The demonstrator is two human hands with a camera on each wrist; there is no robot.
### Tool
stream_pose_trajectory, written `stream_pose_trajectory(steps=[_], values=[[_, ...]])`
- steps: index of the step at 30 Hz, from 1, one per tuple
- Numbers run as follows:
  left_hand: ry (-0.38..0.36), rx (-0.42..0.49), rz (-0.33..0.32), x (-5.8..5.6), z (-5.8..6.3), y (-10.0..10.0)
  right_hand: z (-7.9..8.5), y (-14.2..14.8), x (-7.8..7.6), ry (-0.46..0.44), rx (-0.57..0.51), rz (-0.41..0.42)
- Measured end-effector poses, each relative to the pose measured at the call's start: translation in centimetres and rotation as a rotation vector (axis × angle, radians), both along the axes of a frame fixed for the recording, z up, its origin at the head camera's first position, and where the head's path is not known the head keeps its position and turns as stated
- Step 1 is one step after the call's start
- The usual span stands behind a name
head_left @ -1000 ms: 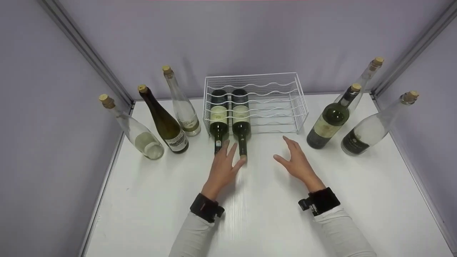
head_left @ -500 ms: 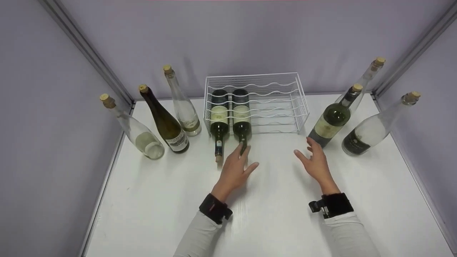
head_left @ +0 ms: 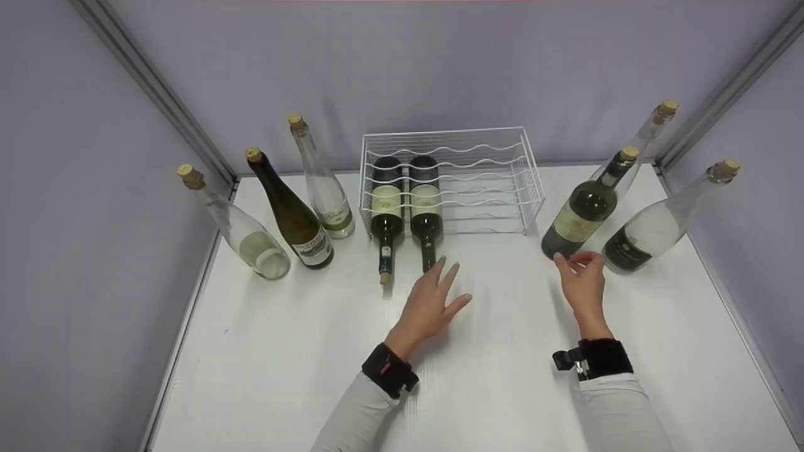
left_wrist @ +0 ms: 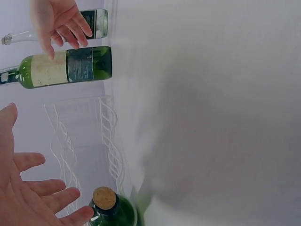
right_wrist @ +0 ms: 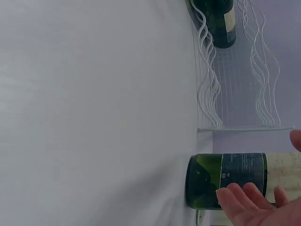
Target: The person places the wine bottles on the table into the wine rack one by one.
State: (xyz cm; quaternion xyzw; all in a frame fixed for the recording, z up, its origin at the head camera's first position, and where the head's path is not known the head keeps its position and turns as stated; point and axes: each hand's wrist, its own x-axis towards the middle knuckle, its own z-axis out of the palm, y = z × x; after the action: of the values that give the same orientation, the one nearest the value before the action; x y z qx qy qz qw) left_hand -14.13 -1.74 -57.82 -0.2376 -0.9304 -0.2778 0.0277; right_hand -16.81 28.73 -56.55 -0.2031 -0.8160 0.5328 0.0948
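Note:
My left hand hovers over the table with its fingers spread, close to the neck of a green wine bottle. That bottle lies in a white wire wine rack, to the right of another green wine bottle lying the same way, corked neck toward me. My right hand is at the base of an upright green wine bottle with a cream and dark label. In the right wrist view its loosely bent fingers are beside that bottle; whether they touch it I cannot tell.
On the left stand a clear bottle, a dark brown bottle and another clear bottle, all corked. Behind the green bottle on the right is a clear one; a clear bottle with a black label stands farther right. Walls enclose the table.
My left hand has moved right, from in front of the first racked bottle's neck past the second one's. My right hand has moved right to the upright green bottle, its fingers bending.

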Motion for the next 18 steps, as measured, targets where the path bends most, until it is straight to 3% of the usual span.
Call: stream_pose_trajectory(steps=[6, 18], values=[[-0.018, -0.004, -0.002, 0.0, -0.1, 0.2, 0.2, 0.8, -0.8, 0.056, 0.008, -0.087], [-0.019, -0.005, -0.001, 0.0, -0.1, 0.3, 0.0, 1.9, -3.1, 0.104, 0.077, -0.073]])
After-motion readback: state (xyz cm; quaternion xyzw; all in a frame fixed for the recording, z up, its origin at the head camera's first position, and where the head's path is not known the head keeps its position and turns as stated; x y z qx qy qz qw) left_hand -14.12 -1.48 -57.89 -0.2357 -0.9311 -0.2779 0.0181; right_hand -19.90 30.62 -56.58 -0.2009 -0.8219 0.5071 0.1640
